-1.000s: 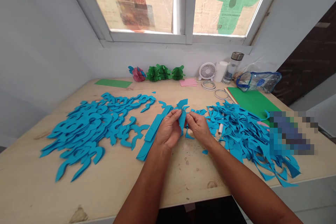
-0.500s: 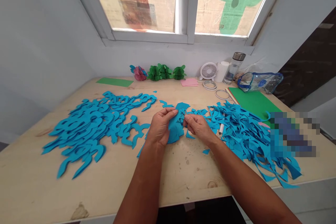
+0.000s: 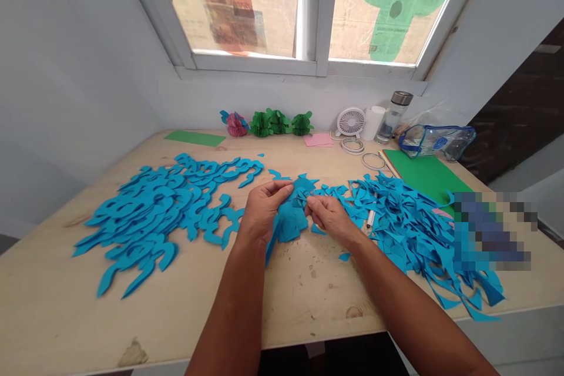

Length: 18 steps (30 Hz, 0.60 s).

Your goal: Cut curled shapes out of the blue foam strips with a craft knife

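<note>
My left hand (image 3: 261, 211) and my right hand (image 3: 331, 217) meet over the middle of the wooden table (image 3: 282, 305). Both pinch the top edge of a blue paper piece (image 3: 291, 217), which hangs unfolded between them just above the tabletop. To the left lies a spread pile of blue paper cut-out shapes (image 3: 158, 211). To the right lies a heap of blue paper scraps (image 3: 409, 223), with a white pen (image 3: 371, 218) lying in it close to my right hand.
Along the back wall stand green and pink paper ornaments (image 3: 273, 123), a small white fan (image 3: 351, 121), a bottle (image 3: 393, 108), tape rings (image 3: 373, 160), pink notes (image 3: 318, 140) and a clear pouch (image 3: 436, 140). Green sheets lie at back left (image 3: 194, 138) and right (image 3: 423, 171).
The folded blue strip my hands held upright has opened out into a wider piece hanging between them. Both hands have stayed at the middle of the table.
</note>
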### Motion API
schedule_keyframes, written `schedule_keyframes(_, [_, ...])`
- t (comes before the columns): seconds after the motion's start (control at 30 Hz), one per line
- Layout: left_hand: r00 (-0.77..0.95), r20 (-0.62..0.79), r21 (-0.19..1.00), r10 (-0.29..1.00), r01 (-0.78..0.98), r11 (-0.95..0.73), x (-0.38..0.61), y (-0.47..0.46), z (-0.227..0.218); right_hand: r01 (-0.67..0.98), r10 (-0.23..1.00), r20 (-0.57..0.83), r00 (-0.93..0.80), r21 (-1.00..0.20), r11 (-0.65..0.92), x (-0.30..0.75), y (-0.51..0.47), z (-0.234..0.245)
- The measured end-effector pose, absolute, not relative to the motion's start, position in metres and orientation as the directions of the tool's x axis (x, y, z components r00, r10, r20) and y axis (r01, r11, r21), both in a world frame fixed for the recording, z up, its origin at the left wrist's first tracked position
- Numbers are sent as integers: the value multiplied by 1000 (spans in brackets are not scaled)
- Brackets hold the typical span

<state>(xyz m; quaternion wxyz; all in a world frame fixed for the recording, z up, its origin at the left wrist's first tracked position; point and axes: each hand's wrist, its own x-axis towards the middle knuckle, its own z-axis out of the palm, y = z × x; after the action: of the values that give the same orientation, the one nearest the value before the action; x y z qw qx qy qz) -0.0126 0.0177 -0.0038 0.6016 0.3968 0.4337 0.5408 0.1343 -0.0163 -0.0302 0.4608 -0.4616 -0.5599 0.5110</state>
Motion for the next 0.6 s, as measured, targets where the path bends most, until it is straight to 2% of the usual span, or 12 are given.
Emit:
schedule_keyframes(0.1, [10,-94,940,996,-329,92,-11,19,-6,7,992,49,-118,-999,51,134,-15,-33])
schedule_keyframes(0.3, [21,-124,891,992,-439,120,-1,19,-12,-204,999,1,47,-979,11,129,-12,-39])
schedule_keyframes(0.47, [47,-229,799,972,-562,215,17,12,-14,-178,992,27,123,-983,49,127,-8,-49])
schedule_keyframes(0.6, [-4,-234,809,972,-556,193,28,8,-16,-160,982,81,173,-981,109,129,-5,-54])
